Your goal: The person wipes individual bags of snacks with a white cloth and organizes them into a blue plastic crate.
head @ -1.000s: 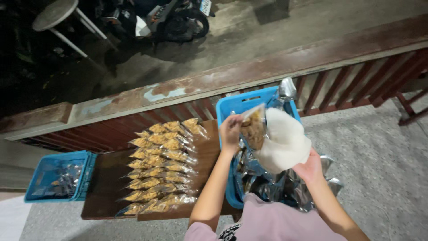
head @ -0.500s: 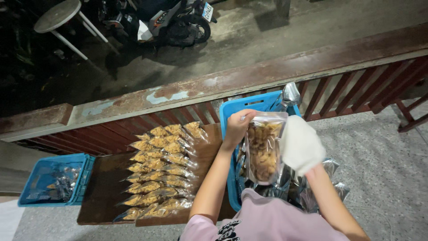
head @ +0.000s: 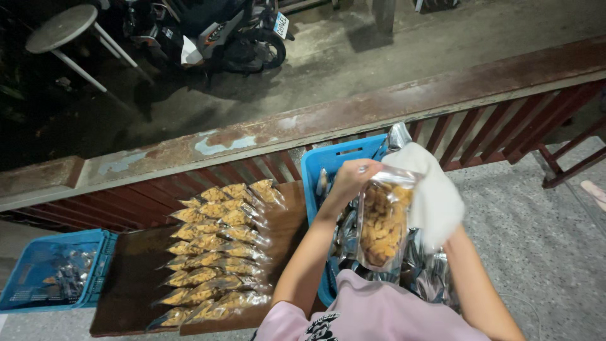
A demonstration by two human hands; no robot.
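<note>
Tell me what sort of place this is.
Probably a home balcony or raised porch used for packing snacks: a rusty red railing overlooks a parked scooter, and filled snack bags lie in rows on a wooden board beside a blue crate.

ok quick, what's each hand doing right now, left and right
Left hand: closed on the top edge of the clear snack bag.
Right hand: covered by a white cloth, pressed against the bag; grip cannot be told.

Brown wooden board (head: 136, 278), rows of snack packets (head: 218, 252), flanked by blue crates (head: 325, 165)
</note>
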